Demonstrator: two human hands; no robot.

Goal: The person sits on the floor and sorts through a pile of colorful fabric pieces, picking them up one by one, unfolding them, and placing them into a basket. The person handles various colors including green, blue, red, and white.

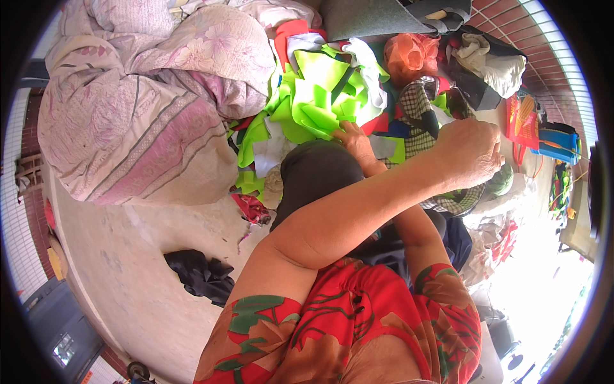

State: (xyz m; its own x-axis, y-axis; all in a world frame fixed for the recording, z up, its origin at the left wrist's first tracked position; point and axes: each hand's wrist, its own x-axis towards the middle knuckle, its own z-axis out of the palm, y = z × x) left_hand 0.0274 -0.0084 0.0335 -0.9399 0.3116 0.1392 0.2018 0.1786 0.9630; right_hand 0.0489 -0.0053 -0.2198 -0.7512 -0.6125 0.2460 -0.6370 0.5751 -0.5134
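Note:
My left forearm crosses over my right one. Its hand, my left hand (470, 152), is raised on the right side with the fingers curled in. What it holds, if anything, is hidden. Beyond my dark-clad knee (322, 168), my right hand (355, 144) pinches the near edge of a bright yellow-green cloth piece (318, 114). That piece belongs to a loose heap of fabric scraps, with light grey (272, 151), white and red bits mixed in. Below my left hand, a black-and-white checked cloth (419, 109) is partly covered by the forearm.
A big bundle in pale floral cloth (128, 128) stands at the left. Black cloth (199, 275) lies on the pale floor (141, 243). At the back are grey felt-like material (377, 19) and an orange plastic bag (412, 56). A red packet (521, 121) and blue box (556, 142) sit far right.

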